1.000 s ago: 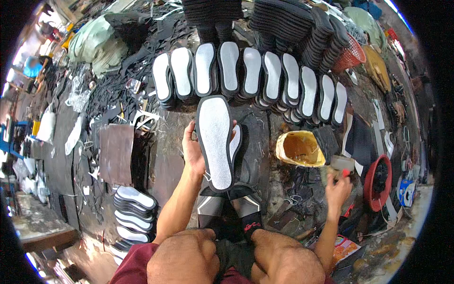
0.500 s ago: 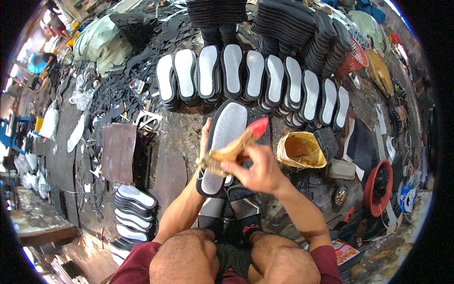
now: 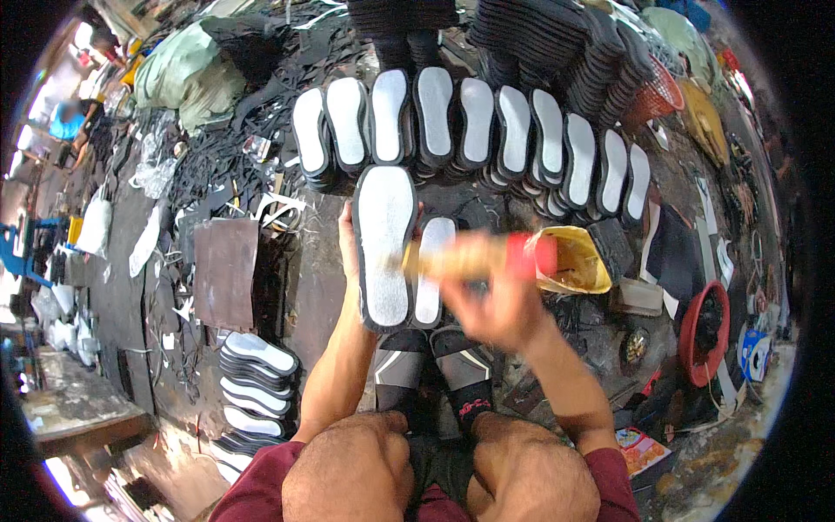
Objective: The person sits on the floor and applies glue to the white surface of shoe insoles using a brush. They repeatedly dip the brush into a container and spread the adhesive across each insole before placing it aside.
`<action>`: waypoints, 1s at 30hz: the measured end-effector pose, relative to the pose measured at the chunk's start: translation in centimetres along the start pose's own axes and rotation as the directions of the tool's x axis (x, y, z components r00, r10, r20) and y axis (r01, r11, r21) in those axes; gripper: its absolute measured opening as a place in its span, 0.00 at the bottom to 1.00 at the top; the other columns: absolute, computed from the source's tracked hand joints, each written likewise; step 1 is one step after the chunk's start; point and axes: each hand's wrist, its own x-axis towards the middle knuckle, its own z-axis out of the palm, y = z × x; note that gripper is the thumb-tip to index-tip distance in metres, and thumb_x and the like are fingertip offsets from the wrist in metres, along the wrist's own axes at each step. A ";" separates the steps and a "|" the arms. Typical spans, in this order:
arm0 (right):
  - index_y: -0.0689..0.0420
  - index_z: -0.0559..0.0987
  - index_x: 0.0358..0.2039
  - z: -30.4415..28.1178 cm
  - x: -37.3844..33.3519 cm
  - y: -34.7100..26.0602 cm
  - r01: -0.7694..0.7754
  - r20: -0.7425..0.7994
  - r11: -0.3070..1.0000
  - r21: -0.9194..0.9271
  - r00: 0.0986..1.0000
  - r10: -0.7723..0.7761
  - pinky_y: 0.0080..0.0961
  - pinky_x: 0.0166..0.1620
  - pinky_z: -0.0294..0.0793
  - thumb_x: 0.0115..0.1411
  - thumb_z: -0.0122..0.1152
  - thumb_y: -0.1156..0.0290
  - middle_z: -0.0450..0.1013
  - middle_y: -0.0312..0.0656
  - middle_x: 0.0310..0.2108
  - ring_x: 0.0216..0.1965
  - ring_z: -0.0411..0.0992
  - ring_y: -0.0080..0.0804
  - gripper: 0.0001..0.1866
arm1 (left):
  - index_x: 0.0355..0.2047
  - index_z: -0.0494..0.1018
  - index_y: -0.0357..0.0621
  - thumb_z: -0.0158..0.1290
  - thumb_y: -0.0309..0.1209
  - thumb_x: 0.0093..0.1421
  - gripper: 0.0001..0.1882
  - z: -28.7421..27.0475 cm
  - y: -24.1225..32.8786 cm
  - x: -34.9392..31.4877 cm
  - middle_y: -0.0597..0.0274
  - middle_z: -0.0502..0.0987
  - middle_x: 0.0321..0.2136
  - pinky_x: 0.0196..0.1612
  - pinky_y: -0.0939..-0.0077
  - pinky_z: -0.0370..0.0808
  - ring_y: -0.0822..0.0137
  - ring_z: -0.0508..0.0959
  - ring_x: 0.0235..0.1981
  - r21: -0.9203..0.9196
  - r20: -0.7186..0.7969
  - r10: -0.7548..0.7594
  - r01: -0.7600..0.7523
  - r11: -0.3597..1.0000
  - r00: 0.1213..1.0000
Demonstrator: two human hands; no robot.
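Note:
My left hand (image 3: 347, 245) grips a black-edged shoe sole (image 3: 386, 235) with a whitish face, held upright from behind; most of its fingers are hidden by the sole. My right hand (image 3: 503, 311) is closed around a glue-crusted brush (image 3: 461, 257) with a red handle end. The brush lies sideways, smeared by motion, its bristle end at the sole's right edge. Just right of the held sole, a second white-faced sole (image 3: 432, 277) lies lower down, partly covered by the brush.
Stacked white-faced soles (image 3: 433, 113) form an arc ahead, with tall black stacks (image 3: 526, 39) behind. A yellow-coated pot (image 3: 600, 278) stands right of my right hand. Beyond it is a red basin (image 3: 721, 335). More soles (image 3: 254, 396) and a brown sheet (image 3: 224, 274) lie to the left.
The held sole has swung from a tilt to nearly upright and moved left, uncovering the second sole. My right hand has moved right, and the brush has turned from diagonal to nearly level.

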 end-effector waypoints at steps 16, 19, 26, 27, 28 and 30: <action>0.62 0.79 0.36 0.5 7.4 6.8 -0.156 -0.242 0.973 -0.170 0.964 0.112 0.31 0.32 0.78 0.58 0.68 0.68 0.79 0.50 0.29 0.29 0.80 0.41 0.11 | 0.62 0.64 0.43 0.46 0.67 0.59 0.44 1.5 -3.3 -3.6 0.46 0.74 0.53 0.49 0.54 0.78 0.52 0.77 0.50 0.288 0.010 0.098 -0.097 0.953 0.995; 0.64 0.79 0.39 -0.8 6.0 6.7 -0.189 -0.346 0.976 0.106 0.913 0.214 0.26 0.35 0.81 0.58 0.69 0.71 0.81 0.48 0.33 0.31 0.82 0.33 0.12 | 0.64 0.62 0.42 0.46 0.67 0.58 0.46 1.2 -2.7 -3.5 0.45 0.73 0.54 0.49 0.55 0.78 0.50 0.77 0.51 0.303 0.082 0.055 -0.078 0.950 0.995; 0.59 0.77 0.36 4.7 -4.4 3.9 -0.158 -0.227 0.987 0.042 0.960 0.163 0.34 0.39 0.79 0.55 0.71 0.73 0.79 0.45 0.36 0.38 0.79 0.41 0.11 | 0.60 0.65 0.39 0.45 0.65 0.61 0.43 -1.4 -0.1 -0.9 0.39 0.73 0.50 0.46 0.57 0.76 0.47 0.75 0.46 0.124 0.002 0.064 -0.064 0.990 0.998; 0.59 0.78 0.38 4.8 -7.7 3.6 -0.205 -0.121 0.962 0.179 0.966 0.229 0.34 0.42 0.79 0.55 0.71 0.74 0.79 0.46 0.37 0.39 0.79 0.41 0.12 | 0.60 0.64 0.37 0.44 0.65 0.62 0.43 -2.1 -0.7 0.2 0.35 0.72 0.49 0.48 0.54 0.74 0.46 0.74 0.48 -0.039 0.040 -0.002 0.003 0.999 0.999; 0.59 0.78 0.40 4.1 -9.9 2.5 -0.298 0.061 0.920 0.254 0.954 0.292 0.34 0.45 0.79 0.54 0.72 0.74 0.79 0.47 0.39 0.40 0.80 0.40 0.14 | 0.61 0.62 0.35 0.46 0.62 0.63 0.42 -3.4 -0.7 0.9 0.34 0.71 0.52 0.50 0.53 0.72 0.44 0.71 0.51 -0.096 0.044 0.026 -0.021 0.995 0.999; 0.60 0.79 0.43 2.3 -12.6 0.6 -0.261 0.187 0.943 0.207 0.957 0.224 0.33 0.47 0.79 0.54 0.74 0.71 0.80 0.45 0.38 0.40 0.80 0.39 0.17 | 0.63 0.61 0.35 0.42 0.61 0.66 0.41 -5.0 -0.1 1.0 0.38 0.71 0.54 0.51 0.52 0.73 0.46 0.73 0.50 -0.034 0.056 -0.024 0.026 0.999 0.998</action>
